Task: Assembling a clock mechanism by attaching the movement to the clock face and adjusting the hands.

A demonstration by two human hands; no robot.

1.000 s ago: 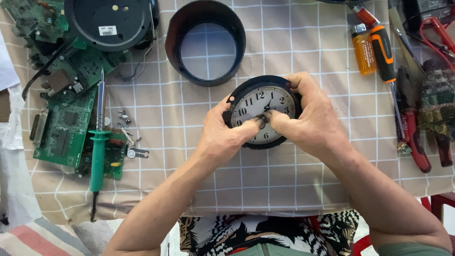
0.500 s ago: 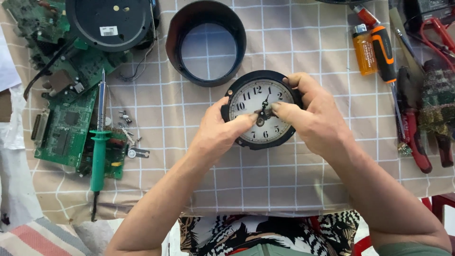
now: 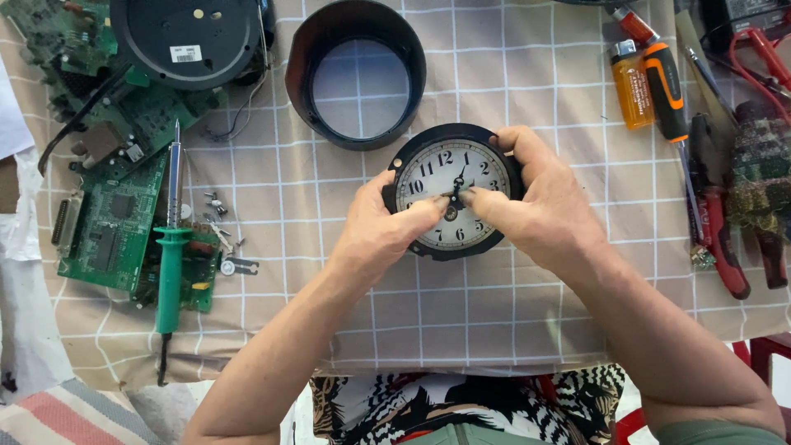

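A round clock face point(image 3: 445, 177) with a white dial and black rim lies flat on the checked cloth, its glass off. My left hand point(image 3: 381, 235) grips the rim's lower left, and its fingertip rests at the dial's centre. My right hand point(image 3: 540, 210) wraps the right side of the rim, while its index finger pinches at the black hands near the centre. Both fingertips meet over the hub and hide it.
A black ring housing point(image 3: 357, 72) and a black round back cover point(image 3: 191, 37) lie at the top. Green circuit boards point(image 3: 111, 222), a green soldering iron point(image 3: 170, 247) and small screws point(image 3: 218, 214) sit left. Screwdrivers point(image 3: 663, 78), an orange bottle point(image 3: 630, 85) and red pliers point(image 3: 721, 239) lie right.
The clock face has shifted slightly up the cloth with both hands on it. My fingertips have stayed at the dial's centre, working at the hands.
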